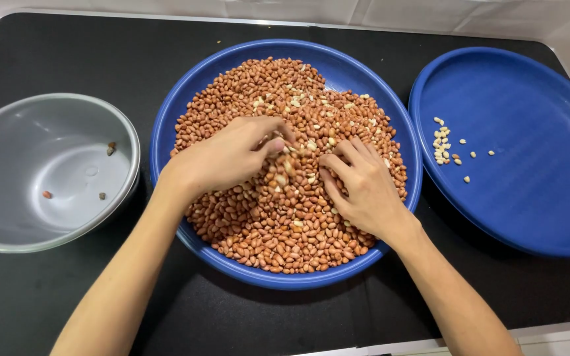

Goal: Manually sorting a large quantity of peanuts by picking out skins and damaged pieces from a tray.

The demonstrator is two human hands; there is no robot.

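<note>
A heap of red-brown peanuts [265, 217] fills the big blue tray [338, 66] in the middle of the black table. My left hand [229, 155] hovers over the heap with its fingertips pinched together on a few nuts. My right hand [357, 184] lies flat on the peanuts just to its right, fingers spread and bent among them. Pale, skinless nuts are scattered through the heap near both hands.
A second blue tray [529, 165] on the right holds a few pale peanuts [442, 145]. On the left stands a grey metal bowl [8, 125] with three small dark bits inside. A white wall runs behind the table's far edge.
</note>
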